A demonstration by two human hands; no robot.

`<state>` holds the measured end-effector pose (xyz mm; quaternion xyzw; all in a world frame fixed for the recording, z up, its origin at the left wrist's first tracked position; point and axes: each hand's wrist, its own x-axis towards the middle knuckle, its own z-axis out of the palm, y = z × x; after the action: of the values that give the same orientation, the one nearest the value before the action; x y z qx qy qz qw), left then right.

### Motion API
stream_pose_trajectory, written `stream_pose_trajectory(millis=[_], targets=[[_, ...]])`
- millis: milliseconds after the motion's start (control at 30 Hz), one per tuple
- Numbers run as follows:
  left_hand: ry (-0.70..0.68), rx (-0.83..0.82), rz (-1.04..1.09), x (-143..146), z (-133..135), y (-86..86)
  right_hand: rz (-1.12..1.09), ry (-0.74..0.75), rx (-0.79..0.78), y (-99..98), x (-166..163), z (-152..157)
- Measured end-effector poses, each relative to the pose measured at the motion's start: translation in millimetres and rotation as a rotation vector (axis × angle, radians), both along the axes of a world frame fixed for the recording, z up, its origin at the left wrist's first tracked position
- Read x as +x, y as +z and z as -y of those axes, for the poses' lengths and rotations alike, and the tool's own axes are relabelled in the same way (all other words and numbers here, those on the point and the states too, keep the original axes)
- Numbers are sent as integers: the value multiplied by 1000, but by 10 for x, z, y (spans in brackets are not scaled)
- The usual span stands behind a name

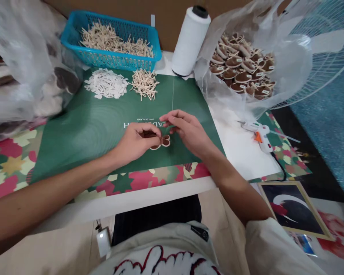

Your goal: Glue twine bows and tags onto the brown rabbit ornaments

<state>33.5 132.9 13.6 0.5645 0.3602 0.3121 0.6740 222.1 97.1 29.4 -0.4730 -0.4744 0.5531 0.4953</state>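
My left hand (136,140) is closed around a small brown piece with a pale rim (157,143), held just above the green mat (88,126). My right hand (187,129) hovers right beside it, thumb and forefinger pinched together near the piece's right lobe; what they pinch is too small to make out. A thin white thread (172,93) runs from the hands up toward a big white thread spool (190,40) at the back.
A blue basket (74,36) of tan sticks stands at the back left. A white scrap pile (106,84) and a tan stick pile (145,84) lie on the mat. A plastic bag (292,61) of brown pieces and a glue gun (260,133) are at right.
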Motion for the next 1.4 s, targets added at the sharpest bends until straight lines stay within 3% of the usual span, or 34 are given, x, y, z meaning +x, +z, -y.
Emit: stream_pose_trajectory(millis=[100, 233, 400, 500, 667, 833, 1000, 1100, 1267, 1400], targets=[[136, 7, -9, 20, -35, -9, -215, -36, -1, 43, -185, 110], [268, 29, -13, 35, -93, -20, -474, -168, -134, 95, -442, 261], [316, 44, 16, 45, -79, -54, -677, -470, -239, 41, -655, 386], [320, 32, 56, 45, -53, -69, -686, -556, -282, -24, -733, 436], [287, -34, 168, 9, -71, -94, -558, -538, -294, -84, -751, 424], [237, -154, 282, -11, -114, -83, -392, -348, -341, -112, -600, 331], [185, -332, 404, 56, -130, -55, 17, -74, -234, -119, -338, 182], [196, -407, 428, 90, -156, -32, 245, 15, -139, -73, -239, 114], [200, -386, 513, -36, -243, 237, 507, 12, -94, -103, -172, 70], [125, -271, 567, -160, -260, 345, 500, -152, -70, -223, -99, 40]])
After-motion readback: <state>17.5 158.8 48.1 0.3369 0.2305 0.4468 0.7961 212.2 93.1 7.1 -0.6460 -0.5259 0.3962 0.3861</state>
